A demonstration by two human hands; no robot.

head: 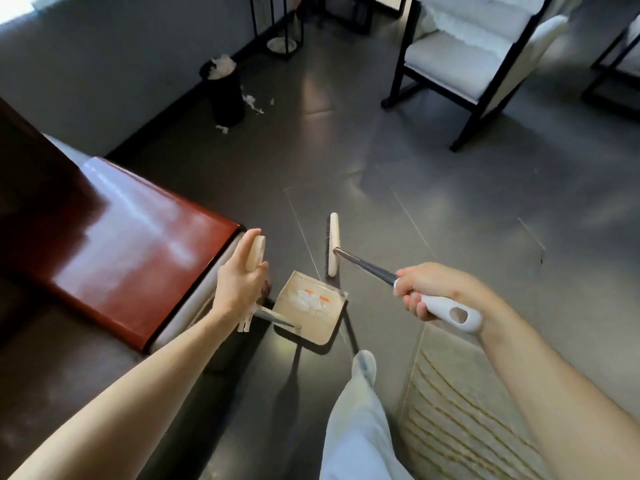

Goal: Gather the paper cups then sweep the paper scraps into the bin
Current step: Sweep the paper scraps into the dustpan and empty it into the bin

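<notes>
Left grip (pixel 239 285) is closed round the pale top end of the handle of a beige metal dustpan (pixel 313 329), just right of the near corner of the glossy red-brown desk (pixel 121 237). White paper scraps with orange bits (pixel 310 301) lie in the pan. Can't tell if they're crushed cups or if the pan touches the floor.

Right grip (pixel 426 289) is wrapped tight on the white plastic handle of a broom with a dark metal shaft and cream head (pixel 333 244). The head sits just beyond the pan's far edge, bristles facing left.

A black cylindrical bin (pixel 227 95) stands far left against the grey wall, well apart from the pan, with white paper (pixel 220 65) heaped above its rim. More loose white scraps (pixel 254 102) are on the grey tiled floor (pixel 415 185) just right of and in front of the bin.

A black-framed chair with white cushions (pixel 467 64) is far right. A beige ribbed rug (pixel 450 393) is near right. A leg in pale trousers (pixel 356 427) is near centre.
</notes>
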